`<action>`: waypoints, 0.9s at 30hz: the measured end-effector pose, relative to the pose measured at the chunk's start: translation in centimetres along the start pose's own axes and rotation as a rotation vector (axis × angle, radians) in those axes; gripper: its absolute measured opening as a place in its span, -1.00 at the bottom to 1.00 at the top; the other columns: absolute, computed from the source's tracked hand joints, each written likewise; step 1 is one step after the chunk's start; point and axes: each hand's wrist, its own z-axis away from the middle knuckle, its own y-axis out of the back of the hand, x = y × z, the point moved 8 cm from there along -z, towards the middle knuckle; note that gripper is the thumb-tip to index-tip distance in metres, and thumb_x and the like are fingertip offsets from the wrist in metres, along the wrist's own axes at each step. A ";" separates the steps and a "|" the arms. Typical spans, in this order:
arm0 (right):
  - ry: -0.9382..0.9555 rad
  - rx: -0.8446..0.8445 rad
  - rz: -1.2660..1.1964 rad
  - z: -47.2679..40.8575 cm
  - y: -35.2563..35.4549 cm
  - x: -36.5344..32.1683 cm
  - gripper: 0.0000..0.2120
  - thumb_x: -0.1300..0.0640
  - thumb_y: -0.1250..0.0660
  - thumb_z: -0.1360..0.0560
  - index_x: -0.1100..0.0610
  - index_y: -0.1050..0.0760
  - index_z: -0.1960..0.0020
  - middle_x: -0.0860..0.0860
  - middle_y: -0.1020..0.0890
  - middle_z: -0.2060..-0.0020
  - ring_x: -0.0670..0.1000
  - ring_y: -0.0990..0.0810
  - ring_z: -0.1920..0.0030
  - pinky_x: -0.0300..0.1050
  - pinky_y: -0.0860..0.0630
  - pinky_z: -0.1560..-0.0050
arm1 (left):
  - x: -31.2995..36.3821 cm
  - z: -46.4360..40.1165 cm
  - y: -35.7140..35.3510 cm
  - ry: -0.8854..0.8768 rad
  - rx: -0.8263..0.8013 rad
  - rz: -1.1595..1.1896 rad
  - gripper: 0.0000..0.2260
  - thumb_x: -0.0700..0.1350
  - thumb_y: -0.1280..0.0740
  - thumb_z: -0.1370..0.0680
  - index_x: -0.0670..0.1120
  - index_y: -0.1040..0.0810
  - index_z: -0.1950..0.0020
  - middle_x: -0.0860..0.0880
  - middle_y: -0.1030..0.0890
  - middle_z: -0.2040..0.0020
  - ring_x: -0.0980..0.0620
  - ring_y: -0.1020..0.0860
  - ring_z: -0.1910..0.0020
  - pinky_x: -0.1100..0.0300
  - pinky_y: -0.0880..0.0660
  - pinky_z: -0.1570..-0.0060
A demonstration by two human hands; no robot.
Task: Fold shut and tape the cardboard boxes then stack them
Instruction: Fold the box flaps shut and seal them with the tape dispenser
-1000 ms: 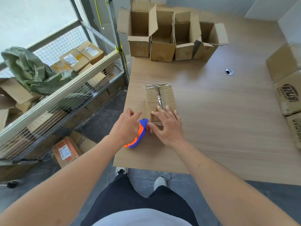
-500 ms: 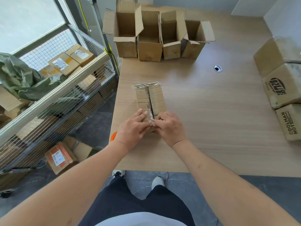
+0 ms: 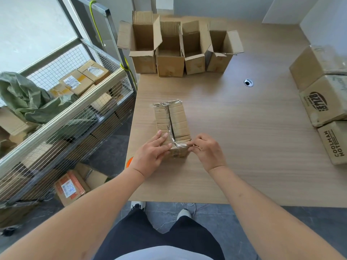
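A person stands at a wooden table, both hands on one closed cardboard box lying near the table's front edge, shiny clear tape running along its seam and over its ends. The left hand lies with straight fingers pressing the box's top; the right hand pinches the tape at the near corner. Four open boxes stand in a row at the far edge, their insides not visible. Three closed boxes sit at the right. Beside the table, a wire cage holds several labelled parcels and a green sack.
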 end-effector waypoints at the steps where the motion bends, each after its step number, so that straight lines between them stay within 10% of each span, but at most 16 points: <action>1: -0.016 0.015 -0.022 0.0 0.0 -0.1 -0.84 0.30 -0.58 -0.37 0.19 -0.73 0.06 0.09 -0.64 0.18 0.13 -0.61 0.15 0.05 -0.56 0.09 | 0.0 0.0 0.0 0.011 -0.003 0.002 -0.76 -0.26 -0.52 -0.50 -0.13 -0.73 -0.17 -0.19 -0.56 -0.38 -0.25 -0.44 -0.46 -0.17 -0.54 -0.30; 11: -0.503 0.107 -0.204 1.5 -1.0 1.9 -0.60 0.21 -0.59 -0.37 0.05 -0.70 -0.20 0.04 -0.76 0.06 0.01 -0.72 0.03 -0.07 -0.58 -0.15 | 0.7 -0.1 0.6 0.134 -0.072 0.060 -0.74 -0.33 -0.49 -0.52 -0.20 -0.71 -0.20 -0.20 -0.53 -0.41 -0.23 -0.36 -0.51 0.00 -0.31 -0.48; 16: -0.452 0.038 0.082 1.2 -1.0 0.5 -0.81 0.08 -0.48 -0.47 -0.02 -0.66 -0.08 0.02 -0.74 0.10 0.19 -0.67 0.02 -0.04 -0.52 0.11 | 1.2 -0.1 0.6 0.160 -0.073 0.043 -0.72 -0.37 -0.46 -0.53 -0.20 -0.69 -0.23 -0.18 -0.51 -0.43 -0.21 -0.33 -0.54 0.08 -0.26 -0.49; 27: -0.473 -0.174 0.192 -0.6 -1.1 0.7 -0.84 0.13 -0.48 -0.46 0.01 -0.70 -0.03 0.06 -0.74 0.09 0.17 -0.67 -0.04 -0.06 -0.58 -0.01 | 1.2 -0.3 0.8 0.114 -0.135 0.036 -0.68 -0.43 -0.44 -0.50 -0.22 -0.69 -0.23 -0.21 -0.49 -0.44 -0.27 -0.32 -0.53 0.01 -0.28 -0.48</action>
